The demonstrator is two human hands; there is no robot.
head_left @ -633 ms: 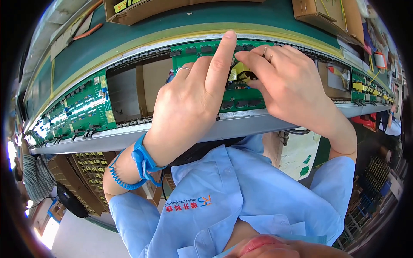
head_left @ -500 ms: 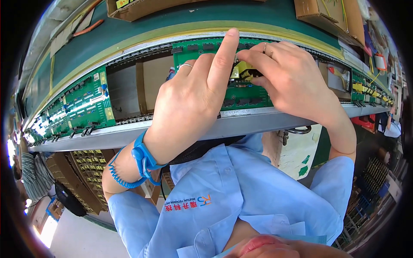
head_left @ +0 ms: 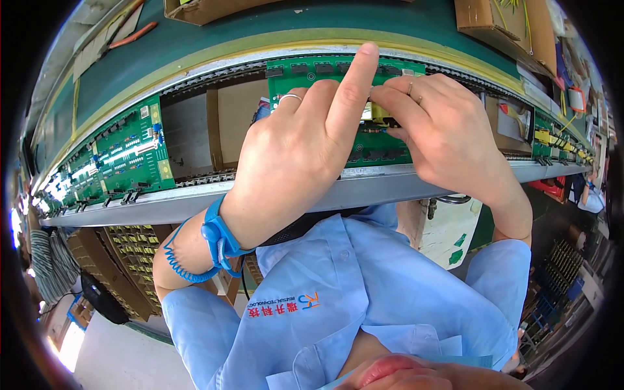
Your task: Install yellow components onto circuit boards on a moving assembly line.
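Under both hands: a flat green rectangular circuit board is lying in a conveyor with silver-grey metal rails.
Board's long axis: as far as it shows, it is running left to right along the conveyor; the right end is partly hiding behind the right hand.
Yellow component: a small, boxy yellow component is showing against the board, between the two hands; fingers are covering part of it, so its long axis cannot be told.
Left hand: the left hand is reaching over the board, its index finger pointing straight away from the body, the other visible fingers curling; whether they are gripping anything cannot be told.
Right hand: it is bending in from the right, thumb and index finger standing a little apart beside the yellow component; whether they are pinching it cannot be told.
Left wrist: a blue wrist strap with a coiled cord is circling it.
Farther left: a second green circuit board is lying along the conveyor, well apart from the first.
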